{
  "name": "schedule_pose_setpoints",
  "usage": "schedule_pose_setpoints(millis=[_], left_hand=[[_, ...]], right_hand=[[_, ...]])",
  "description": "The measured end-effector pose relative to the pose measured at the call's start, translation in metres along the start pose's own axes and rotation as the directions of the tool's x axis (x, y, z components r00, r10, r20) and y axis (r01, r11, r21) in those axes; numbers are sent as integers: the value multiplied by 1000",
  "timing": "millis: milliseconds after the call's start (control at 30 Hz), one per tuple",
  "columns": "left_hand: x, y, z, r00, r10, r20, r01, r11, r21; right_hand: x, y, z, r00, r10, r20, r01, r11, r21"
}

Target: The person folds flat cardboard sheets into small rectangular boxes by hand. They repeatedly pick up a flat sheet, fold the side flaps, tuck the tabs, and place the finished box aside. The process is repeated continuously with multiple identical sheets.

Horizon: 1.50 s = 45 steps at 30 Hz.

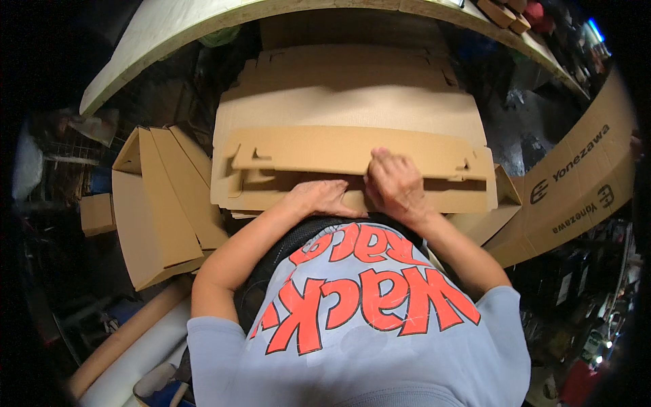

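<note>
In front of my body lies a flat brown cardboard sheet [352,105] with cut notches and slots along its edges. Near me, a long cardboard flap [305,146] is folded up and tilted, with a dark gap under its near edge. My right hand [395,184] is closed on that edge just right of the middle, knuckles up; the thumb is mostly hidden. Beside it, my left hand [327,197] lies low at the near side of the sheet, its thumb and fingers apart. Some of the left fingertips are hard to make out.
A folded cardboard piece [159,197] stands at left, above long rolls [146,346]. On the right leans a large printed cardboard panel [569,183]. A pale tabletop edge [176,41] curves across the far side, with brown objects [502,12] on it at the far right.
</note>
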<state>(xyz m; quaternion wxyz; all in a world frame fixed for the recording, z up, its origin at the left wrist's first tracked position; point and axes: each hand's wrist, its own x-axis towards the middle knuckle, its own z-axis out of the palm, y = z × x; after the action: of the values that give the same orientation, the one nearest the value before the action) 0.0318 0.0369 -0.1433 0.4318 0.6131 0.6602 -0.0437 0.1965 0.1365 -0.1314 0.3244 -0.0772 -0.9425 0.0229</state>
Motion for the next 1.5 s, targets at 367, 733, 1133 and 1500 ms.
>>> schedule_pose_setpoints(millis=[367, 733, 1133, 1500], left_hand=[[-2, -5, -25, 484, 594, -643, -184, 787, 589], [-22, -89, -114, 464, 600, -651, 135, 679, 722], [-49, -131, -50, 513, 355, -781, -287, 929, 234], [-38, -66, -89, 434, 503, -748, -186, 862, 471]], right_hand=[[95, 135, 30, 950, 236, 207, -228, 972, -59], [62, 339, 61, 563, 691, 453, -812, 565, 149], [-26, 162, -77, 917, 132, 376, -148, 989, 14], [40, 127, -32, 866, 200, 457, -399, 828, 393]])
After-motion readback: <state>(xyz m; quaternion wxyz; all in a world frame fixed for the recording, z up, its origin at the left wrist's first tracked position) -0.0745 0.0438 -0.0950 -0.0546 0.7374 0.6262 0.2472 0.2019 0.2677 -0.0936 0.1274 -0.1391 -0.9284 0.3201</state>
